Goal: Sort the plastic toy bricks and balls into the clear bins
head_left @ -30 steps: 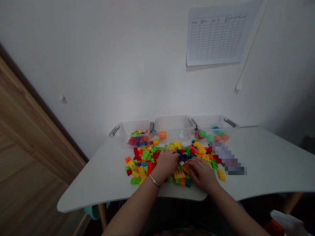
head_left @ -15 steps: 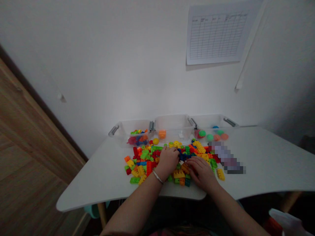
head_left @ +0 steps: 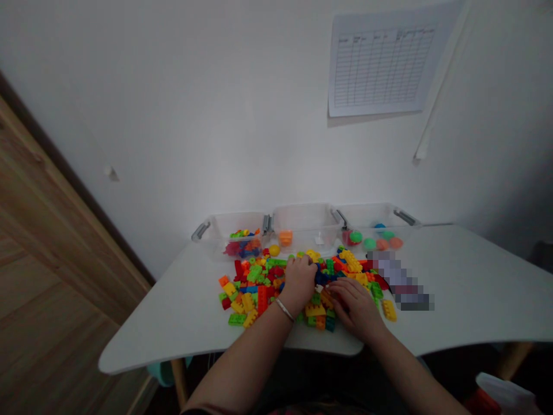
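Observation:
A spread of toy building bricks [head_left: 262, 298] in several colours lies on the white table in front of me. My left hand [head_left: 300, 281], with a bracelet at its wrist, is in the middle of the pile. Its fingers curl down beside dark blue bricks [head_left: 322, 276], and what they hold, if anything, is hidden. To its right, my right hand [head_left: 355, 301] rests low over the bricks, fingers stretched out and thumb apart. A small white piece [head_left: 319, 288] lies just off its fingertips. Yellow bricks [head_left: 314, 311] sit in front, between the two hands.
Three clear bins line the wall: the left bin [head_left: 216, 245] holds mixed toys, the middle bin [head_left: 306, 233] an orange piece and a white piece, the right bin [head_left: 367, 227] rounded pieces. A blurred-out flat object [head_left: 400, 279] lies right of the bricks on the table [head_left: 470, 288].
My left hand has shifted slightly to the right, and its forearm with it. My right hand stays nearly in place. The white piece between them shows a little more clearly.

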